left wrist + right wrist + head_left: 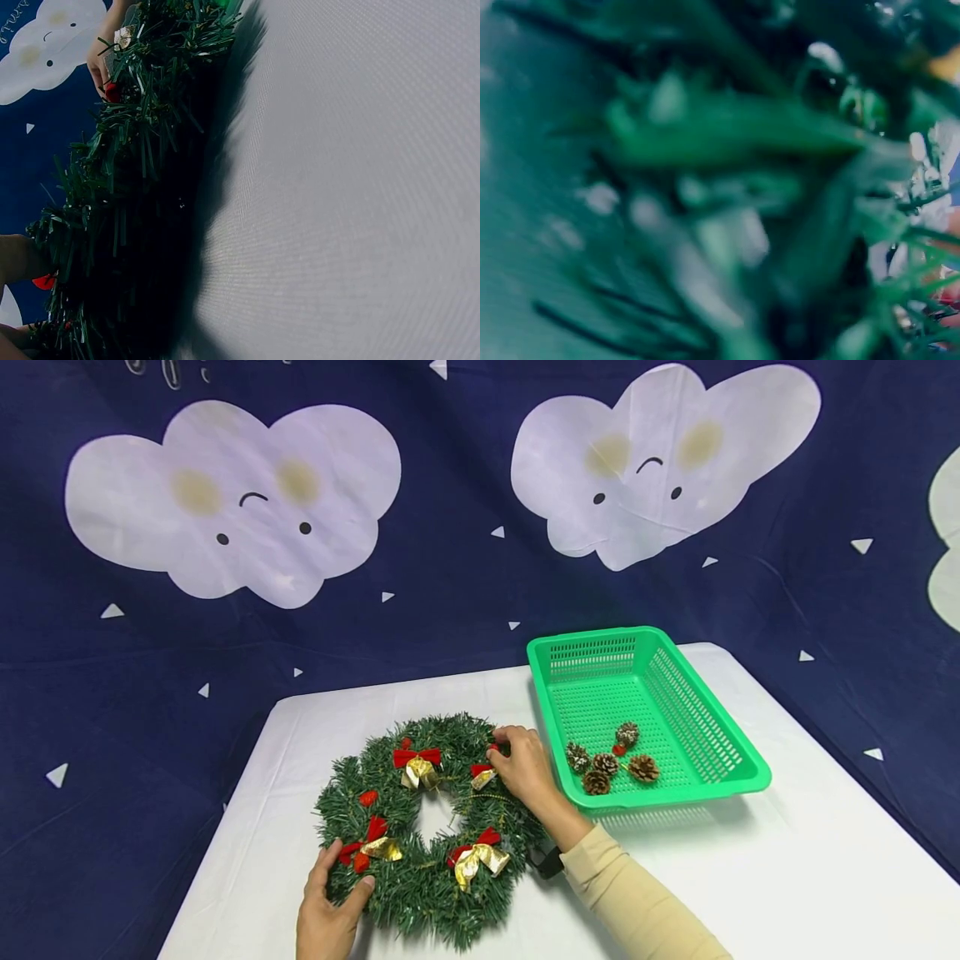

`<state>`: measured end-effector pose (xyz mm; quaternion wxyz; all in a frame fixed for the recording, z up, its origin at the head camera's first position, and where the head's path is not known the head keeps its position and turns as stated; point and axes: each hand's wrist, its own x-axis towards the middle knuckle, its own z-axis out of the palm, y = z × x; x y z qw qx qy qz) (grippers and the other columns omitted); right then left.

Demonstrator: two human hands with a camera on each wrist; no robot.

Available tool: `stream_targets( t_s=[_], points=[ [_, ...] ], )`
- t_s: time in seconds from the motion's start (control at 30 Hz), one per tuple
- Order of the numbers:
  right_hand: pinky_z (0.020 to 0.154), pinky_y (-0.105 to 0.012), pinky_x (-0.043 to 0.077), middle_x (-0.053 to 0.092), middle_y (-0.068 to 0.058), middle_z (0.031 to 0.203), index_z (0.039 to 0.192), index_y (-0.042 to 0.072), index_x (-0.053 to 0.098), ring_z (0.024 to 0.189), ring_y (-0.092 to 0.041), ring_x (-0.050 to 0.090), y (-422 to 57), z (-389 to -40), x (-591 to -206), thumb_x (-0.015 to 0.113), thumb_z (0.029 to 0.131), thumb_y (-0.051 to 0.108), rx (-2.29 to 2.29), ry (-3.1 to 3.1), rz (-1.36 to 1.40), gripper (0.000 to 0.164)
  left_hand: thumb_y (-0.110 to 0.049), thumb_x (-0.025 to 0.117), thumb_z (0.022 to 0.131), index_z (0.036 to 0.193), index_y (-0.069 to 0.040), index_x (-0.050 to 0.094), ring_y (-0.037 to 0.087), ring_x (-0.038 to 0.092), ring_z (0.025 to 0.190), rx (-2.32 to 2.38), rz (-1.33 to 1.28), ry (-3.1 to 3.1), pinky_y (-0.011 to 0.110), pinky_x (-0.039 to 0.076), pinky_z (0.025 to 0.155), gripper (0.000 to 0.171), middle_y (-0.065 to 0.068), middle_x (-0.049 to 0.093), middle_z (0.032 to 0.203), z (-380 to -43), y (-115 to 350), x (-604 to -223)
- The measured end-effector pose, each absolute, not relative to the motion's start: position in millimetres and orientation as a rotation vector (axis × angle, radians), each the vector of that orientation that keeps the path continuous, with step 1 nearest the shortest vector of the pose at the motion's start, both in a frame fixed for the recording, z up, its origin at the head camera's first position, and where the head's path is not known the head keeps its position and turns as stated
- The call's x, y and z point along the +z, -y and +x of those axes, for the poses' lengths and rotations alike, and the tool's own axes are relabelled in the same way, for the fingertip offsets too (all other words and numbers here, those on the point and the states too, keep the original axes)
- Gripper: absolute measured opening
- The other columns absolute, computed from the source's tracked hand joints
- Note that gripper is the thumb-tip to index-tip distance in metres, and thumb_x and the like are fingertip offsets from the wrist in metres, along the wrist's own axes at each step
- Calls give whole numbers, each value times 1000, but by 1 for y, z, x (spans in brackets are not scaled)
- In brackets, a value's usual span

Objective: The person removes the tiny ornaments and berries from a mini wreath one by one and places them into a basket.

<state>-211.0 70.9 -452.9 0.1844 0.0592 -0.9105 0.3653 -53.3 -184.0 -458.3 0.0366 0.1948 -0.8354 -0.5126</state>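
White-clothed table (810, 835): left of the basket (667, 798), I judge the wreath (408, 897) light, springy, best held at its outer edge, where the left hand (328, 910) grips; the right hand (528, 770) pinches a red ornament (492, 748).

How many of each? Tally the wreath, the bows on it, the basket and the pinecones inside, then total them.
Wreath: 1
Bows: 4
Basket: 1
Pinecones: 5
Total: 11
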Motion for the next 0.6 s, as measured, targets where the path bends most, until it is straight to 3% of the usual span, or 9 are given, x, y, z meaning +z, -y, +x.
stream_targets(
  t_s=[0.6],
  points=[
    [78, -41, 50, 70, -8, 99, 104, 8, 69, 90, -25, 59, -73, -215, -458, 75, 78, 18, 946, 2625, 175, 29, -18, 68, 84, 149, -8, 28, 45, 11, 145, -1566, 599, 2556, 67, 17, 110, 77, 26, 13, 156, -53, 184, -458]
  ],
)
